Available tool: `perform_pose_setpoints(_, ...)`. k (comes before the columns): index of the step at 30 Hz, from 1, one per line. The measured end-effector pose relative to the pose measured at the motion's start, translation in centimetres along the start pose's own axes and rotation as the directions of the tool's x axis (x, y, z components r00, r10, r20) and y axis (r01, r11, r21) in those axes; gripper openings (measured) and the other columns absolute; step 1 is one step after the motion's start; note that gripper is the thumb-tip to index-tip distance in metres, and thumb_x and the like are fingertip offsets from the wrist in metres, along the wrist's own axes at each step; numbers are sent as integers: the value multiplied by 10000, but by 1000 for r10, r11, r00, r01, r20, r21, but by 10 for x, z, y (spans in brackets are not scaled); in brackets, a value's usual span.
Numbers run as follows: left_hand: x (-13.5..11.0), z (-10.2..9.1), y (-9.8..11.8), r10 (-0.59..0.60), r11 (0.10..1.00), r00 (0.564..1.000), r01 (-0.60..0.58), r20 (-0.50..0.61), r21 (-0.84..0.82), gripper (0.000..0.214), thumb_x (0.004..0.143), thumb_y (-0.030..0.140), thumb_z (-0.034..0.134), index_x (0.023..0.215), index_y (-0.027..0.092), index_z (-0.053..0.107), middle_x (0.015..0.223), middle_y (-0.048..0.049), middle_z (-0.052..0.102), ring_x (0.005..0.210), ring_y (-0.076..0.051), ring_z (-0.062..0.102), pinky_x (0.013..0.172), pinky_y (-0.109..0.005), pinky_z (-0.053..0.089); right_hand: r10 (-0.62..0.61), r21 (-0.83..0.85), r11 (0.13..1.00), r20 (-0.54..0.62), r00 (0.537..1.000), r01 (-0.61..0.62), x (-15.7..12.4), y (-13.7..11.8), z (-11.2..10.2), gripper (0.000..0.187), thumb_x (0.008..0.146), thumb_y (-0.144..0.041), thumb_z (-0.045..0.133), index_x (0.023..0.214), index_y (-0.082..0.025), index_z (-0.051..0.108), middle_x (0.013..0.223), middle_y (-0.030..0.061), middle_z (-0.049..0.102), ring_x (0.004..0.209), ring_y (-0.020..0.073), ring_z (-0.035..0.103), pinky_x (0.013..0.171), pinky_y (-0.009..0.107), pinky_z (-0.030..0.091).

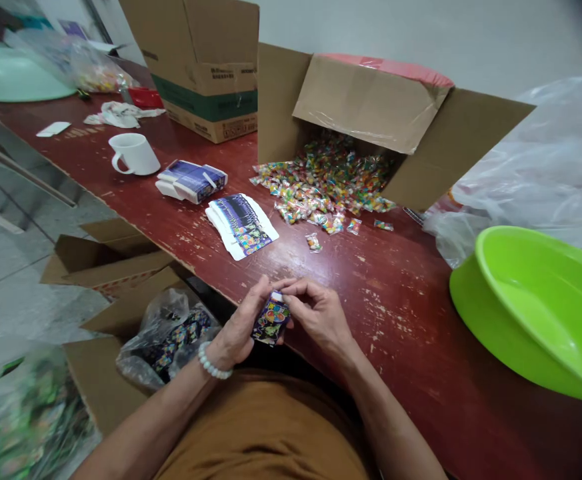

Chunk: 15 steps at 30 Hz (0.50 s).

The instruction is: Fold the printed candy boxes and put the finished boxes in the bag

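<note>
My left hand, with a beaded bracelet at the wrist, is wrapped round a small dark printed candy box at the table's front edge. The fingers of my right hand pinch the white flap at the top of the same box. Beyond my hands lies a fanned stack of flat printed boxes, with another bundle of them behind it. One wrapped candy rests by itself near a large heap of wrapped candies spilling from an open cardboard box.
A green basin stands at the right, beside clear plastic bags. A white mug and a tall carton are at the back left. Below the table's left edge, an open carton holds a bag of small dark boxes.
</note>
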<state>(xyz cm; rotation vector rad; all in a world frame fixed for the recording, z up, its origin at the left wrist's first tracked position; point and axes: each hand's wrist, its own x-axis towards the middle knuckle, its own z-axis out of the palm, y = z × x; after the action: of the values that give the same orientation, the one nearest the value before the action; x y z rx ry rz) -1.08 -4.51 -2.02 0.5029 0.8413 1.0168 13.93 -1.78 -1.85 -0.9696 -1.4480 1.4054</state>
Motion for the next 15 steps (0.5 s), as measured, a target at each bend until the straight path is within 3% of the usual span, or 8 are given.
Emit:
perform_pose_setpoints(2, 2, -5, 0, -19, 999, 999, 18, -31, -42, 417, 860, 417, 650, 1198, 175, 677, 779, -39, 711, 526, -160, 639, 422, -253, 528, -164, -130, 977, 60, 985, 171, -5, 1, -2, 85, 857, -288, 693, 867, -219, 741, 1023, 72, 710, 968, 217, 677, 844, 375, 561)
perform_pose_setpoints(4, 5, -8, -1, -18, 995, 998, 12, -56, -104, 323, 837, 324, 665, 1123, 177, 692, 820, -30, 716, 536, -155, 650, 438, -258, 540, -228, -203, 947, 121, 966, 249, -10, 5, -3, 146, 848, -252, 707, 992, -249, 731, 1164, 84, 663, 1175, 245, 597, 997, 436, 496)
perform_pose_setpoints(8, 8, -8, -4, 46, 977, 990, -73, -131, -201, 206, 810, 248, 661, 986, 145, 691, 801, -32, 718, 620, -145, 682, 570, -241, 571, -186, -259, 937, 197, 963, 234, -15, 16, 5, 442, 784, -259, 775, 1200, -281, 627, 1368, 107, 518, 1250, 263, 528, 907, 394, 548)
perform_pose_setpoints(11, 5, -11, -6, 16, 978, 995, -36, -101, -204, 220, 791, 305, 651, 936, 141, 672, 714, -30, 694, 532, -137, 641, 517, -241, 539, -239, -294, 906, 241, 941, 305, -16, 23, 14, 590, 735, -284, 823, 1266, -275, 564, 1368, 115, 500, 1304, 282, 476, 1050, 465, 462)
perform_pose_setpoints(13, -1, -21, -6, -3, 982, 995, -17, -103, -190, 280, 771, 339, 657, 971, 144, 668, 696, -33, 688, 493, -141, 617, 467, -241, 508, -217, -293, 908, 278, 936, 298, -15, 28, 17, 596, 728, -329, 834, 1259, -270, 571, 1374, 116, 496, 1329, 293, 454, 1088, 485, 426)
perform_pose_setpoints(15, -11, -40, -3, 56, 994, 982, -72, -182, -81, 379, 783, 403, 642, 1066, 153, 659, 695, -35, 686, 484, -151, 608, 452, -249, 491, -133, -283, 937, 258, 957, 206, -15, 34, 14, 601, 755, -383, 810, 1289, -276, 557, 1393, 119, 480, 1271, 283, 507, 1029, 462, 481)
